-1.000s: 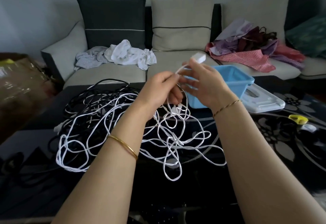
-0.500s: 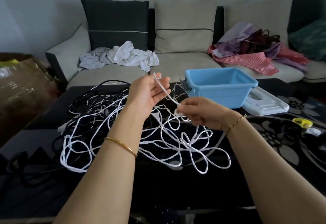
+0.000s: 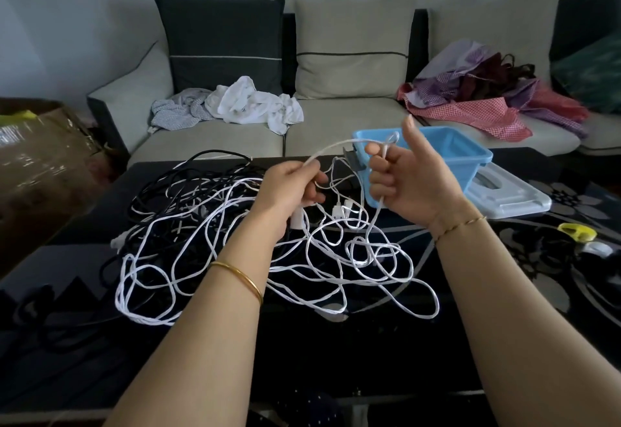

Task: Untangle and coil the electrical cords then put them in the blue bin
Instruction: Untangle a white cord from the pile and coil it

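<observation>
A tangle of white cords [image 3: 302,268] and black cords [image 3: 174,188] lies spread on the dark table [image 3: 336,359]. My left hand [image 3: 289,188] pinches one white cord above the pile. The cord runs taut up to my right hand [image 3: 403,174], where it loops over the curled fingers and hangs back down into the tangle. My right thumb points up. A small white plug [image 3: 297,220] dangles below my left hand. The blue bin [image 3: 463,161] stands behind my right hand, partly hidden by it.
A pale lid [image 3: 507,194] lies to the right of the bin. A yellow object [image 3: 576,231] sits at the table's right. A sofa with white clothes [image 3: 248,104] and red fabrics [image 3: 487,107] stands behind. A cardboard box [image 3: 37,164] is at the left.
My right hand rose from low over the tangle to in front of the bin, taking a loop of white cord over its fingers. My left hand closed into a pinch on the cord.
</observation>
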